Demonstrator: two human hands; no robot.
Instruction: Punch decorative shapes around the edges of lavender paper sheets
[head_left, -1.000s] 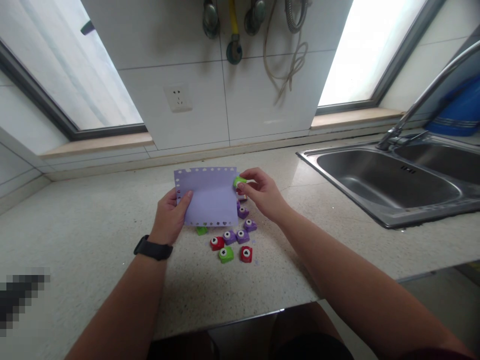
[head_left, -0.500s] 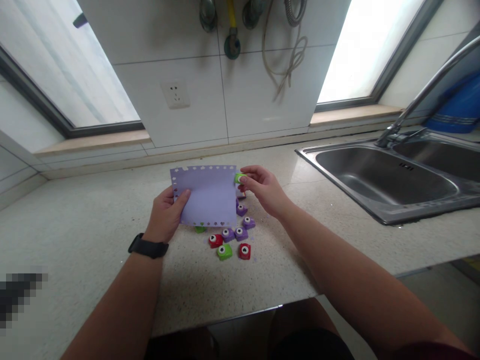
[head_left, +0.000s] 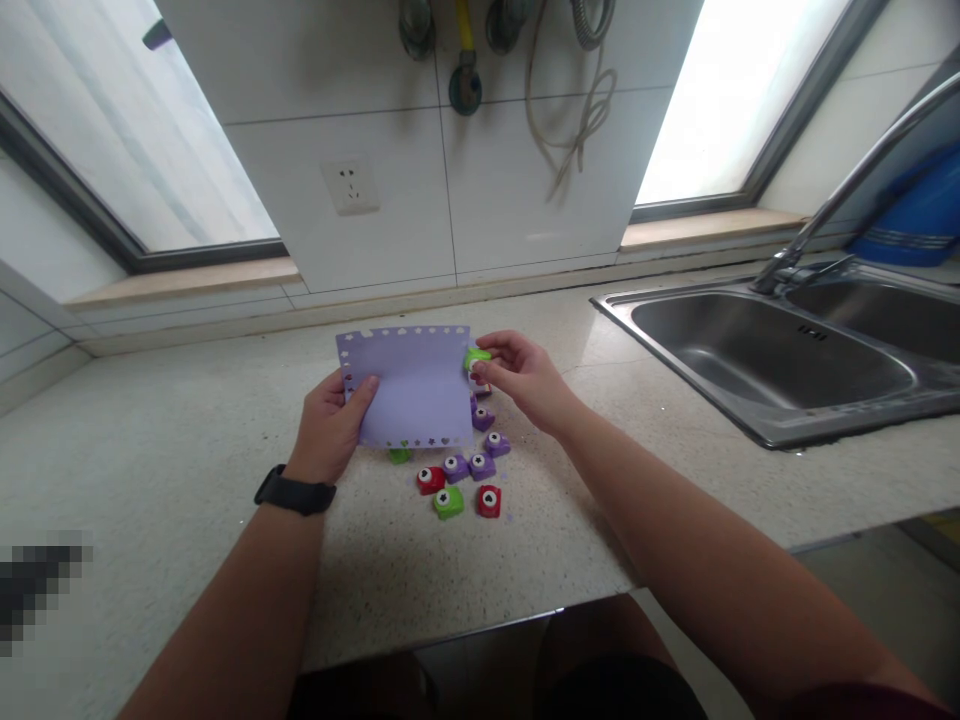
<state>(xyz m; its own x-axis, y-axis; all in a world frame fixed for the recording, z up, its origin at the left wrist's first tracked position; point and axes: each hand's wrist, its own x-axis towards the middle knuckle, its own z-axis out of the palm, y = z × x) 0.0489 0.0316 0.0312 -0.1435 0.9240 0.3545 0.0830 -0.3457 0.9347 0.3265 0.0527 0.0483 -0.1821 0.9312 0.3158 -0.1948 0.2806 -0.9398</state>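
Observation:
A sheet of purple paper (head_left: 412,385) is held above the counter, with small shapes punched along its top, left and bottom edges. My left hand (head_left: 335,425) grips its left side, thumb on top. Between the thumb and fingers of my right hand (head_left: 523,375) is a green punch (head_left: 478,358), at the paper's right edge near the upper corner. Below the paper lie a red punch (head_left: 430,480), purple punches (head_left: 481,465), a green punch (head_left: 448,502) and another red punch (head_left: 489,500). More punches are partly hidden behind the paper.
The speckled counter (head_left: 187,450) runs along a tiled wall with a socket (head_left: 350,187). On the right is a steel double sink (head_left: 772,345) with a faucet (head_left: 787,262). A blue object (head_left: 907,215) stands behind it. Pipes and a cord hang on the wall.
The paper and my left hand have shifted slightly up and left. The green punch in my right hand has tilted and sits slightly lower, showing more of its green body.

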